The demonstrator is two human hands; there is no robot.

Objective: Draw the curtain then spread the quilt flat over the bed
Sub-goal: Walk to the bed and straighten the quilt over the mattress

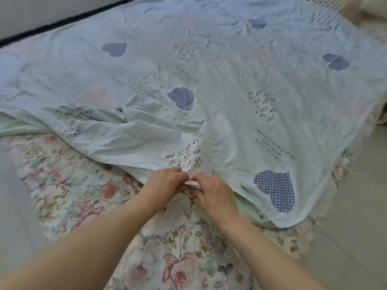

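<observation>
Quilt (209, 80) edge pinched, both hands: left hand (165, 181), right hand (215, 197)

Both arms extended forward; left hand (165, 181) and right hand (215, 195) side by side, fingers pinched closed.

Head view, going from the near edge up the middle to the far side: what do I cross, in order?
Floral bedspread → both hands, left hand and right hand, pinching the hem of the pale blue heart-print quilt → dark bed edging → white wall.
</observation>
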